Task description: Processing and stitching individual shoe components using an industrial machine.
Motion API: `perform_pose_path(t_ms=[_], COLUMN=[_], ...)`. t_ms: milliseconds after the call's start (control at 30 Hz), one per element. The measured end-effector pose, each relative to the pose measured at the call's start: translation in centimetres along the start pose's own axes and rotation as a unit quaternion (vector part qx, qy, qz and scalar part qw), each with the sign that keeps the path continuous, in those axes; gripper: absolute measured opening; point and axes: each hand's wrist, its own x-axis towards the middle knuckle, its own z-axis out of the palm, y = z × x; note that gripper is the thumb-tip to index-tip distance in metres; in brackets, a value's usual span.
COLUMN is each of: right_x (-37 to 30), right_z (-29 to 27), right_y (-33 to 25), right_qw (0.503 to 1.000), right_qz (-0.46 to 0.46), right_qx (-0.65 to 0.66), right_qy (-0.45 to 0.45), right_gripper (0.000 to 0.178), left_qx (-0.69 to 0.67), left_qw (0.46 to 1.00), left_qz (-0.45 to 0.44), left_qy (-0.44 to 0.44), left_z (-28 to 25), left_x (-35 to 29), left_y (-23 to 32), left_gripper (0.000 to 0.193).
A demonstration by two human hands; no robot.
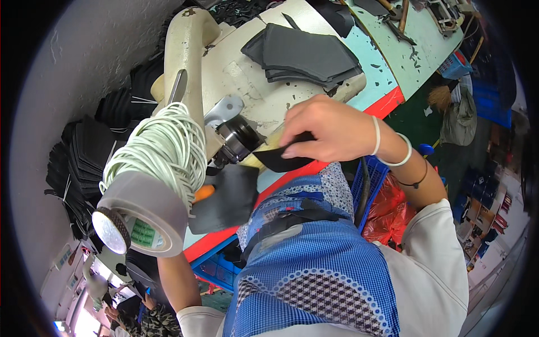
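Note:
My right hand (320, 126) pinches a thin black sheet piece (281, 160), leather-like, between thumb and fingers. Its left end reaches the dark round head (238, 137) of a cream bench machine (191, 50). Most of my left hand (204, 193) is hidden behind a tape roll; an orange-covered fingertip shows against a second black piece (227, 199), which hangs partly over the table's red edge. Its other fingers cannot be seen, but it appears to grip that piece. Beyond my right hand a stack of black cut pieces (309, 53) lies on the machine's bed.
Pale green cord (163, 146) and a clear tape roll (151, 210) hang on the machine's post. Bundled black pieces (84, 151) stand along the wall. Pincers and a hammer (403, 17) lie on the far table. Below are a blue crate (370, 185) and red bag (387, 208).

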Motion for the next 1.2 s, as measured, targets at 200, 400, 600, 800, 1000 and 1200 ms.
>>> perform_pose_path(t_ms=[200,400,600,800,1000,1200], right_x=[1.7,1.4,-0.3,3.2,-0.4,2.5], right_z=[2.6,1.1,-0.3,1.4,-3.1,5.5], right_y=[0.6,-1.1,-0.4,-0.9,-1.4,0.0], right_qw=[0.987,0.997,0.994,0.994,0.828,0.915], right_qz=[-0.133,0.034,0.059,-0.034,-0.151,-0.175], right_qx=[-0.073,-0.074,0.041,-0.101,-0.366,-0.241], right_qy=[0.058,0.003,-0.083,0.020,0.395,0.273], right_gripper=[0.015,0.012,0.019,0.018,0.024,0.017], left_qx=[0.295,0.337,0.357,0.325,0.273,0.245], left_qw=[0.944,0.939,0.930,0.939,0.954,0.960], left_qz=[0.094,-0.055,0.043,0.083,0.109,0.117], left_qy=[0.116,0.027,0.082,0.070,0.062,0.071], left_z=[5.8,3.7,4.9,1.5,3.0,3.3], left_x=[-1.6,-0.4,-2.8,-2.7,-0.7,-0.4], left_y=[8.5,10.3,13.8,5.1,2.5,4.1], left_gripper=[0.055,0.050,0.048,0.047,0.045,0.043])
